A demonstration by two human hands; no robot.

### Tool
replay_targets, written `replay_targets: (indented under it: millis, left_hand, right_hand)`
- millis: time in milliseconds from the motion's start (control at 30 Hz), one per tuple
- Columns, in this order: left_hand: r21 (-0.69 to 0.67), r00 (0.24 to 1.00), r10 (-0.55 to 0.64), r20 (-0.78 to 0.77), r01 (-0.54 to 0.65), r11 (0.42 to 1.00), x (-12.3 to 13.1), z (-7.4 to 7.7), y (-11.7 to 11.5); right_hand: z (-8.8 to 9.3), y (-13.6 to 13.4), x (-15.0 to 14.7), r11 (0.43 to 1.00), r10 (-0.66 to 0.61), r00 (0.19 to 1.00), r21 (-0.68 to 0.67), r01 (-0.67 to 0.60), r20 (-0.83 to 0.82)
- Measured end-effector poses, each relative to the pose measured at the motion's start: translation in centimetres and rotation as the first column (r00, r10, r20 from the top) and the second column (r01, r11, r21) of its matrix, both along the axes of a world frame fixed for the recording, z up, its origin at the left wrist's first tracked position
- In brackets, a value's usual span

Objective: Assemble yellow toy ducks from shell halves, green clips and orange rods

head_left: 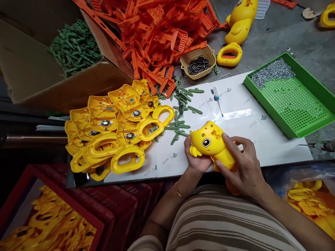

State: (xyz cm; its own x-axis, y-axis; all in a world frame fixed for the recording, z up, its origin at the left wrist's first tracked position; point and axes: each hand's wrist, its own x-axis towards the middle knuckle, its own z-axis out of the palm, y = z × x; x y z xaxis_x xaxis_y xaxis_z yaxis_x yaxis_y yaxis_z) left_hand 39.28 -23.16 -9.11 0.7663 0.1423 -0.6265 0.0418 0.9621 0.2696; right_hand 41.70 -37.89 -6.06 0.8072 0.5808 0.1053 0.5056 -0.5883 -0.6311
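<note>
A yellow duck-shaped plastic toy (216, 141) is between my two hands, close to the table's front edge, with a black-and-white eye facing up. My left hand (197, 158) cups its head end from below and the left. Across the body from the right lies my right hand (243, 165), thumb and fingers gripping its sides. Part of the toy's lower end is hidden behind that hand. Beyond the toy, a screwdriver (217, 99) with a clear and blue handle rests on the white-covered tabletop (193, 150). Loose green plastic pieces (180, 124) lie to the left.
Yellow half shells (125, 111) with speakers and wires are stacked at left. Behind them are a cardboard box (62, 83) of green pieces and a heap of orange parts (159, 31). A small basket (201, 75) holds dark cylinders; a green tray (306, 130) holds screws.
</note>
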Motion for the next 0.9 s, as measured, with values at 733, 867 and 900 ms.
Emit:
replay_targets:
  millis: [733,867,900]
  left_hand:
    - [0.127,0.995,-0.083,0.047,0.077,0.989,0.2,-0.4,0.1]
    - [0.116,0.993,-0.106,0.061,0.098,0.988,0.3,-0.4,0.2]
    - [0.113,0.991,-0.108,0.075,0.099,0.989,0.3,-0.4,0.2]
  right_hand:
    - [-1.5,0.3,0.6,0.994,0.040,0.998,0.101,-0.035,-0.043]
    - [-1.3,0.5,0.7,0.993,0.026,0.998,0.119,-0.020,-0.053]
    - [-1.3,0.6,0.7,0.992,0.024,0.999,0.125,-0.018,-0.048]
